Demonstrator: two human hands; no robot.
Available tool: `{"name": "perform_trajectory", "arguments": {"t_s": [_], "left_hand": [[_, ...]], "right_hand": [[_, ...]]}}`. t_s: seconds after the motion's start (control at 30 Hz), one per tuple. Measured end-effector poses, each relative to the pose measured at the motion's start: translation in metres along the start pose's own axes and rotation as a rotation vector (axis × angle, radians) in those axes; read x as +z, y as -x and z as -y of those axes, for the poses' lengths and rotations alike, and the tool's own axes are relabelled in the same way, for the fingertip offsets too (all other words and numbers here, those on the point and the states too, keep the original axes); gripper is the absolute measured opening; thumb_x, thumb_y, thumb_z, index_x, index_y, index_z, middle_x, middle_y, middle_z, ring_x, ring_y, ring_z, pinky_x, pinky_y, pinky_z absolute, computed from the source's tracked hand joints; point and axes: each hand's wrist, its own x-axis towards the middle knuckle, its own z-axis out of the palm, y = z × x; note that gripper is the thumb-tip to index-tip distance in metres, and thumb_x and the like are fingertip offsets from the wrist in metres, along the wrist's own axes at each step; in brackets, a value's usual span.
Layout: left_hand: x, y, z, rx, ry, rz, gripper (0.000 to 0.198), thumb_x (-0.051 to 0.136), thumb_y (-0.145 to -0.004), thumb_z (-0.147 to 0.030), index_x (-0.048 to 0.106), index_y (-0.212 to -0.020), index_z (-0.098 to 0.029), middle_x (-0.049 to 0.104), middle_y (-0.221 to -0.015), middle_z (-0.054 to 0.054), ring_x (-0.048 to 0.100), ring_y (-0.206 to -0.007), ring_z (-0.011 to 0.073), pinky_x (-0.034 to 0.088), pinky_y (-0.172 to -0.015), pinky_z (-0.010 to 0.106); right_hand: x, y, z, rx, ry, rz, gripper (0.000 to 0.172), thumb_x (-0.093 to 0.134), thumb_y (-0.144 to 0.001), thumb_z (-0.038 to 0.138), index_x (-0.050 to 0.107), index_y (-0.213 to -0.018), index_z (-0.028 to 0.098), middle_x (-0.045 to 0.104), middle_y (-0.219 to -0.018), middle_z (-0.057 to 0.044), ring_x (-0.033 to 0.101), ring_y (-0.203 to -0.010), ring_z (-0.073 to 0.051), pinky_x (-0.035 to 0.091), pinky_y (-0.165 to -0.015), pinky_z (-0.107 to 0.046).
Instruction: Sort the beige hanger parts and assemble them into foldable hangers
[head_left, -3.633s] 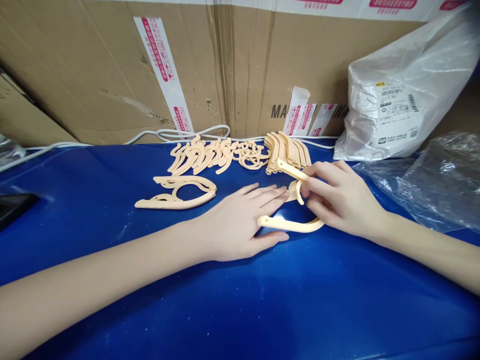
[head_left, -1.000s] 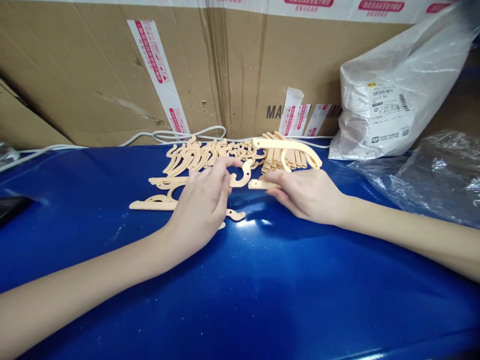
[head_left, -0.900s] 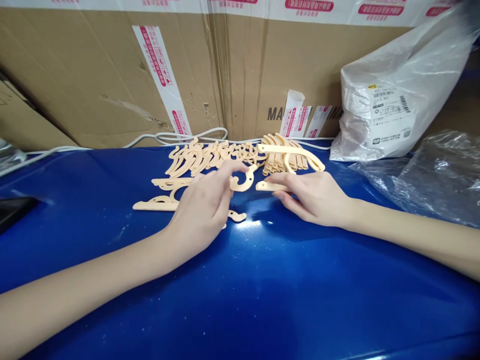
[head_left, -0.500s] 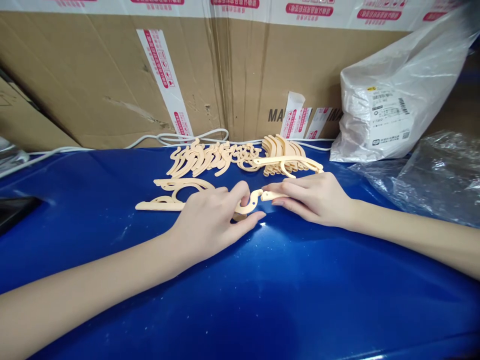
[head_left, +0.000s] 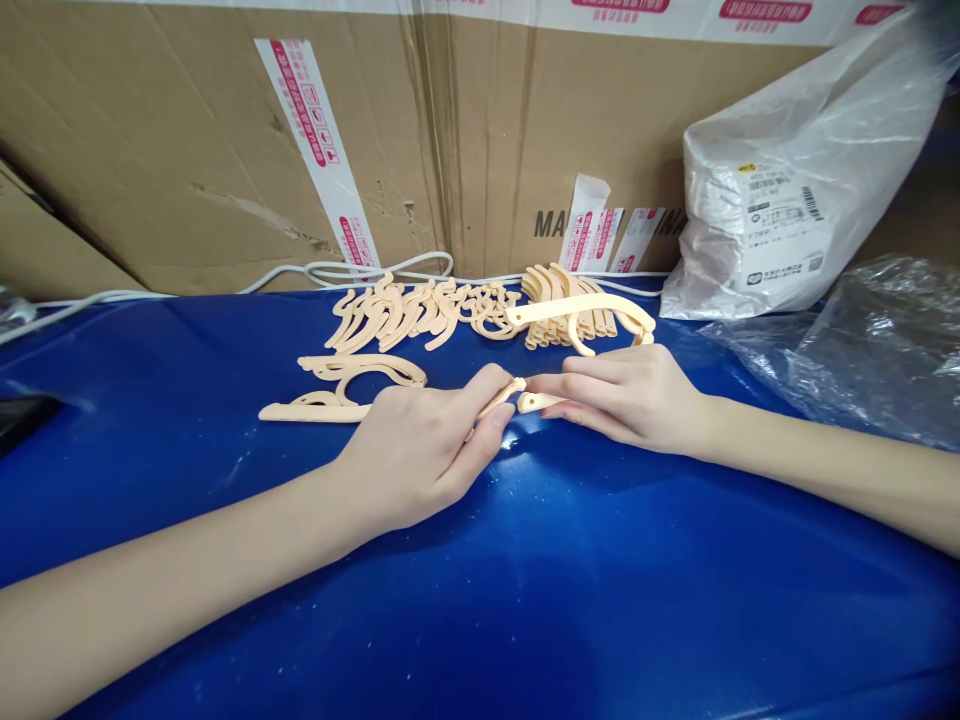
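Cream-coloured, the small piece [head_left: 501, 396] I'm watching remotely is pinched in the left hand [head_left: 412, 445], fingers closed, just beside the arched frame [head_left: 581, 304] the right hand's [head_left: 634, 397] curled fingers hold at the desk [head_left: 480, 600].

Small piece [head_left: 502, 397]: partly hidden (left fingers [head_left: 476, 452]) | black object [head_left: 26, 418]: cropped

Brown cardboard [head_left: 487, 130] behind a shiny blue tabletop [head_left: 540, 590]
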Motion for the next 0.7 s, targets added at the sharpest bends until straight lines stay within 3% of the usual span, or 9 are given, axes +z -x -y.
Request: {"name": "perform_trajectory", "arguments": {"t_s": [0.3, 0.5, 0.7], "left_hand": [[0.0051, 0.0012, 0.0030, 0.049, 0.021, -0.014, 0.028, 0.030, -0.097, -0.026, 0.047, -0.076, -0.020, 0.048, -0.055, -0.005, 0.044, -0.047, 0.0116, 0.025, -0.048, 0.027], [0.0023, -0.0027, 0.0064, 0.061, 0.231, 0.124, 0.026, 0.029, -0.098, -0.024, 0.043, -0.077, -0.020, 0.048, -0.063, -0.004, 0.044, -0.054, 0.0116, 0.031, -0.053, 0.026], [0.0008, -0.0060, 0.0040, 0.013, 0.192, 0.225, 0.026, 0.034, -0.099, -0.035, 0.038, -0.077, -0.022, 0.048, -0.062, -0.005, 0.044, -0.051, 0.0125, 0.030, -0.051, 0.026]], "right_hand": [[-0.0007, -0.0001, 0.0012, -0.029, 0.015, -0.013, 0.032, 0.042, -0.104, 0.036, 0.066, -0.115, 0.017, 0.067, -0.072, 0.003, 0.061, -0.056, -0.006, 0.040, -0.050, -0.021], [-0.0026, -0.0020, 0.0035, -0.061, 0.057, -0.014, 0.032, 0.044, -0.103, 0.035, 0.068, -0.112, 0.017, 0.063, -0.066, 0.004, 0.056, -0.051, -0.007, 0.036, -0.046, -0.023], [-0.0023, -0.0024, 0.0039, -0.069, 0.093, -0.026, 0.032, 0.044, -0.103, 0.036, 0.068, -0.111, 0.017, 0.060, -0.063, 0.005, 0.053, -0.049, -0.007, 0.036, -0.046, -0.023]]}}
